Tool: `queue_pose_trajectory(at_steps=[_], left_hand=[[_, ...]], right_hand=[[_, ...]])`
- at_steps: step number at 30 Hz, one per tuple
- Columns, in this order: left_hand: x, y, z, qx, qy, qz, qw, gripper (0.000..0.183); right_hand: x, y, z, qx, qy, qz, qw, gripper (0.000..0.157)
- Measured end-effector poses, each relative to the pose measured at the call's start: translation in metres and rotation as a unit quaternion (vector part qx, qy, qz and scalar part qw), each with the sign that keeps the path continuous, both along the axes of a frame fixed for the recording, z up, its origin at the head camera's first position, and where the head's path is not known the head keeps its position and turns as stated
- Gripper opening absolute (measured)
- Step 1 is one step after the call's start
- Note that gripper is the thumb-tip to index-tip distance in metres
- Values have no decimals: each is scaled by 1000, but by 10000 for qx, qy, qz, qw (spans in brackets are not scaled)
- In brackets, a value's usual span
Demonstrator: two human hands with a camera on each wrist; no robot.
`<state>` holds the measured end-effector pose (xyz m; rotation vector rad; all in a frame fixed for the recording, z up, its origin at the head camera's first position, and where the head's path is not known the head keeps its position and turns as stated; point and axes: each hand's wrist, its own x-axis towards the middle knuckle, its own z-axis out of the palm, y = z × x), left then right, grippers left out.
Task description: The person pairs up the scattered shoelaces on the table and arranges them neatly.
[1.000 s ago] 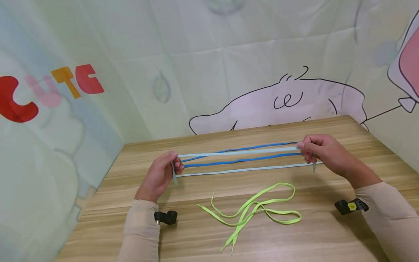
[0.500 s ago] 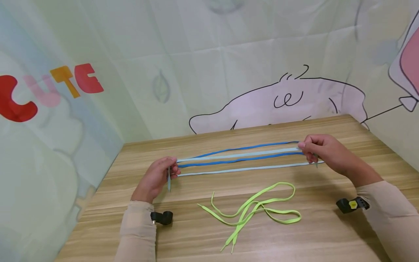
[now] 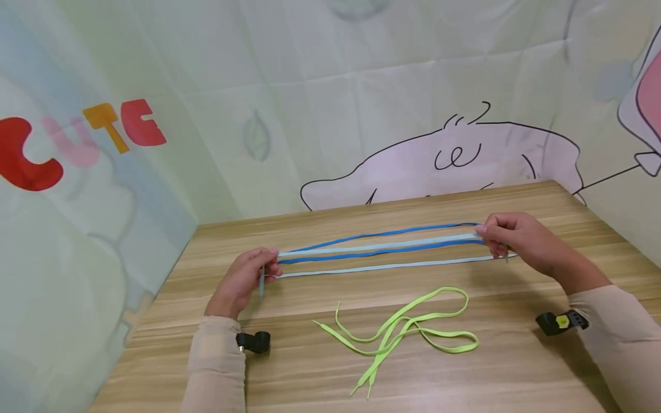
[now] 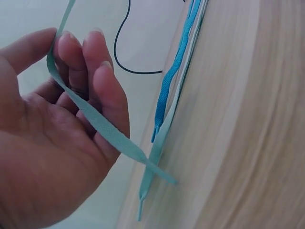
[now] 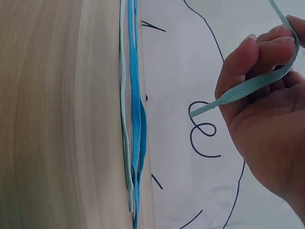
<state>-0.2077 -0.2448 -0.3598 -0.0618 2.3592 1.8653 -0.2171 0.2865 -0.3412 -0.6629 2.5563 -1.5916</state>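
Observation:
A pale mint flat shoelace is stretched taut between both hands, above the table. My left hand pinches it between thumb and forefinger; in the left wrist view its tail hangs across the palm, the other fingers loosely bent. At the opposite end my right hand pinches it the same way, and the tail drops past the fingers. Below lie two strands of blue shoelace, a farther blue strand and a nearer blue strand. Closer to me lies another pale shoelace, roughly parallel.
A yellow-green shoelace lies in loose crossed loops on the wooden table, nearer to me. Printed cloth hangs behind the table and on the left. Each wrist carries a small black camera.
My left hand has moved slightly left and down, straightening the held shoelace so it no longer crosses the far blue strand midway. The right hand shifts a little right. The yellow-green shoelace stays put.

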Motion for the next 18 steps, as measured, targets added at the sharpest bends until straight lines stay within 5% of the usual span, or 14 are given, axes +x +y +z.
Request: queue_pose_trajectory(at_steps=[18], left_hand=[[11,4,-1,-1236,-101,-465,9912,39]], right_hand=[[-3,23,2,955,-540,-370,9933,39]])
